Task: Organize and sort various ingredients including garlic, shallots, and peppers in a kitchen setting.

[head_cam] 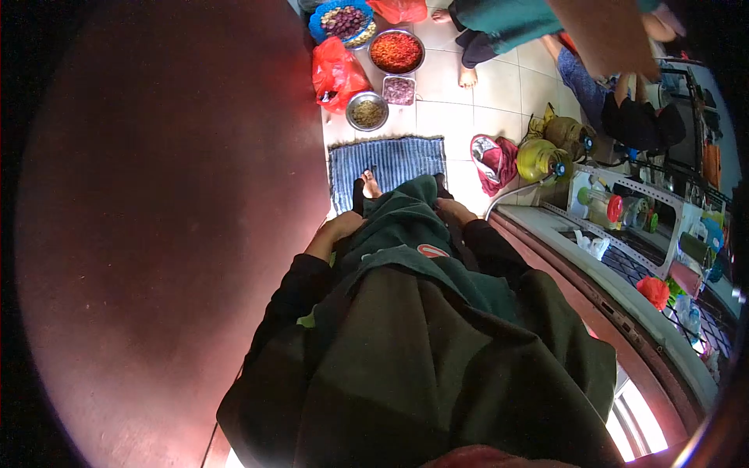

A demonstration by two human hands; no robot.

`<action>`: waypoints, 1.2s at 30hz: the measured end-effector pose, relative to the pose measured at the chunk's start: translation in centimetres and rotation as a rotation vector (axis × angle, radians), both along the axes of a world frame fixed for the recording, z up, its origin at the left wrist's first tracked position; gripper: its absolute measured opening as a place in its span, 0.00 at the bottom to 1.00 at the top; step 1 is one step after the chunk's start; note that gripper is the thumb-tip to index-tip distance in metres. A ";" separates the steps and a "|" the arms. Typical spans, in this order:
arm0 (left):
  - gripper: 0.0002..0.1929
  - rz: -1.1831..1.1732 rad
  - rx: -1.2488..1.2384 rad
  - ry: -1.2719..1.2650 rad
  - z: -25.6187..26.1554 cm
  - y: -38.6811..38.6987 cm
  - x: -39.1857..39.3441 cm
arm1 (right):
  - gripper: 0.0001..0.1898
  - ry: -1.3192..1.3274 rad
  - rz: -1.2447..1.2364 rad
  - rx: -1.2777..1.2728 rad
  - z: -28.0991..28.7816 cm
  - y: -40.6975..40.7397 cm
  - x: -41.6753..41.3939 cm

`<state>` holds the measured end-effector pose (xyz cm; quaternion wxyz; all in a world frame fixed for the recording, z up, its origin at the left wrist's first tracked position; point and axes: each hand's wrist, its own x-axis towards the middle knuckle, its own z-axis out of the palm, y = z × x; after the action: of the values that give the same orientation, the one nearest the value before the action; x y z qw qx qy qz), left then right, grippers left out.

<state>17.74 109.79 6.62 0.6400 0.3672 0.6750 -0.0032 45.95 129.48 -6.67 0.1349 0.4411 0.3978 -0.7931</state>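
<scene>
My left hand (346,224) rests at the left side of a dark green garment (398,216), and its fingers are partly hidden by the cloth. At the garment's right side is my right hand (456,212), against dark fabric; whether either hand grips cloth is not plain. One bare foot stands on a blue striped mat (386,153). Beyond the mat, on the floor, are a metal bowl of small pale greenish pieces (367,112), a clear container of pinkish-purple pieces (399,91), a metal bowl of cut red chillies (396,52) and a blue basket of shallots (342,22).
A red plastic bag (338,76) lies beside the bowls. A red wall (175,205) stands close on the left. To the right are a crumpled red cloth (494,164), gas cylinders (539,161) and a rack of jars (629,210). Other people are at the upper right.
</scene>
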 end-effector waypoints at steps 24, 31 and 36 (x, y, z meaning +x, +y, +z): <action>0.22 0.519 -0.035 -0.230 -1.5 -3.5 -3.7 | 0.13 -0.005 0.906 0.779 9.7 -0.1 -10.2; 0.24 1.015 0.123 -0.526 3.7 -4.2 -3.2 | 0.11 -0.124 0.988 0.690 12.7 0.1 -12.1; 0.24 0.572 -0.154 -0.272 -0.1 -3.4 -4.5 | 0.11 0.012 0.874 0.729 11.1 -0.1 -12.5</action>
<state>13.23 106.43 6.51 0.7252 0.1103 0.6567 0.1748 33.46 129.40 4.40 0.2875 0.2487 0.7921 -0.4775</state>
